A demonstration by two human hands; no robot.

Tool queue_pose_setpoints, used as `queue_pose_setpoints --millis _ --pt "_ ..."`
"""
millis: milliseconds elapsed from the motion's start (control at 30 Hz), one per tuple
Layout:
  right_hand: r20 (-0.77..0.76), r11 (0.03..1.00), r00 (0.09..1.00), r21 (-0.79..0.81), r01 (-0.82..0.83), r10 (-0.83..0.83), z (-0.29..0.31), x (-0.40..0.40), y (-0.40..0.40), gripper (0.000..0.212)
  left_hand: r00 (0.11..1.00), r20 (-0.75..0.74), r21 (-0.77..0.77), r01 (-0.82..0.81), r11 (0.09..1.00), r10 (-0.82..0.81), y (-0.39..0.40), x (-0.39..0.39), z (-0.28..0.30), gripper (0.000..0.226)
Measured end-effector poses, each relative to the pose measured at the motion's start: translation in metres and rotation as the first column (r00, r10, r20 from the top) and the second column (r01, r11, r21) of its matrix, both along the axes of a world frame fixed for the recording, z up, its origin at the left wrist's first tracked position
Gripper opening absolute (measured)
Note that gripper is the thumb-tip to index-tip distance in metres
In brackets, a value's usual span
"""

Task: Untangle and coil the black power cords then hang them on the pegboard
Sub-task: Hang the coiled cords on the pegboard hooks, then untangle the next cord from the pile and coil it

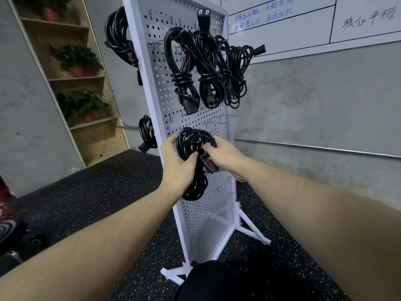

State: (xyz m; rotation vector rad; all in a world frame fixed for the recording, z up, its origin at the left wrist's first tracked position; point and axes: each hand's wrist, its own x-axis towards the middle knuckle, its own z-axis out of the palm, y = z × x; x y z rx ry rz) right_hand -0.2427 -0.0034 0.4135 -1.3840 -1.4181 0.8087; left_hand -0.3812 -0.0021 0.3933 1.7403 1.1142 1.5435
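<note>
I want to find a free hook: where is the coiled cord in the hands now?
The coiled cord is centre frame, gripped by left hand and right hand, against the pegboard below the hung cords.

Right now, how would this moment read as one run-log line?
stage: hanging | left hand: grips coiled cord | right hand: holds plug end | pegboard: several coils hung | status: this coil not yet released

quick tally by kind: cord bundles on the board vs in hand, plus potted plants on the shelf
Cord bundles hanging on the front of the pegboard: 3
Cord bundles hanging at its left edge: 2
Cord bundle held by left hand and right hand: 1
Potted plants: 3
Total: 9
</note>
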Motion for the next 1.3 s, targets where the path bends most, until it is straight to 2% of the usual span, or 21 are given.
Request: queue_pose_setpoints --millis 33,133,233,267,333,400,467,533,633,700,800,967,1100,1233,1300 --pt "-0.002 0.999 1.0 -0.03 -0.019 0.019 -0.003 0.002 -0.003 0.014 0.999 -0.026 0.021 -0.021 1.0 0.021 0.0 -0.001 -0.003 0.06" --pt "0.062 0.995 0.997 -0.087 -0.04 0.046 -0.013 0.013 -0.013 0.037 0.994 -0.089 0.078 -0.058 0.995 0.065 -0.007 0.0 -0.012 0.065" --pt "0.136 0.993 0.99 -0.112 -0.021 0.037 -0.031 0.033 -0.023 0.05 0.922 -0.285 0.299 -0.176 0.938 0.263 -0.021 0.0 -0.023 0.069" --pt "0.156 0.992 0.987 -0.125 -0.011 0.031 -0.038 0.041 -0.027 0.05 0.889 -0.341 0.398 -0.157 0.904 0.305 -0.028 0.001 -0.028 0.068" --pt "0.181 0.986 0.983 -0.166 0.0 0.03 -0.052 0.06 -0.036 0.047 0.863 -0.421 0.524 -0.02 0.851 0.28 -0.042 0.008 -0.039 0.06" --pt "0.202 0.974 0.979 -0.224 0.018 0.029 -0.069 0.08 -0.045 0.044 0.845 -0.493 0.525 0.101 0.845 0.205 -0.047 0.02 -0.049 0.049" --pt "0.208 0.955 0.978 -0.291 0.051 0.011 -0.089 0.101 -0.053 0.042 0.835 -0.55 0.374 0.233 0.898 0.012 -0.043 0.037 -0.06 0.035" --pt "0.224 0.932 0.974 -0.349 0.097 -0.017 -0.111 0.123 -0.059 0.039 0.79 -0.549 0.06 0.361 0.93 -0.271 -0.035 0.058 -0.071 0.021" --pt "0.227 0.889 0.973 -0.432 0.148 -0.052 -0.154 0.153 -0.067 0.032 0.671 -0.505 -0.379 0.393 0.838 -0.543 -0.015 0.092 -0.107 0.015" --pt "0.227 0.85 0.971 -0.495 0.18 -0.073 -0.19 0.171 -0.069 0.032 0.611 -0.475 -0.524 0.382 0.761 -0.633 -0.001 0.114 -0.143 0.012" --pt "0.202 0.774 0.975 -0.602 0.196 -0.091 -0.251 0.193 -0.066 0.033 0.544 -0.476 -0.639 0.326 0.697 -0.691 0.018 0.144 -0.204 0.009" --pt "0.118 0.623 0.985 -0.763 0.173 -0.129 -0.351 0.21 -0.05 0.037 0.433 -0.485 -0.795 0.143 0.589 -0.76 0.055 0.178 -0.309 0.025" --pt "-0.013 0.528 0.989 -0.847 0.067 -0.146 -0.413 0.209 -0.03 0.04 0.424 -0.523 -0.822 -0.023 0.569 -0.739 0.079 0.189 -0.383 0.034" --pt "-0.011 0.501 0.995 -0.865 0.038 -0.094 -0.457 0.196 -0.01 0.04 0.458 -0.476 -0.869 -0.115 0.481 -0.751 0.092 0.195 -0.429 0.052" --pt "-0.022 0.497 0.997 -0.868 0.019 -0.077 -0.47 0.194 -0.004 0.039 0.474 -0.463 -0.875 -0.113 0.47 -0.749 0.098 0.2 -0.446 0.064"
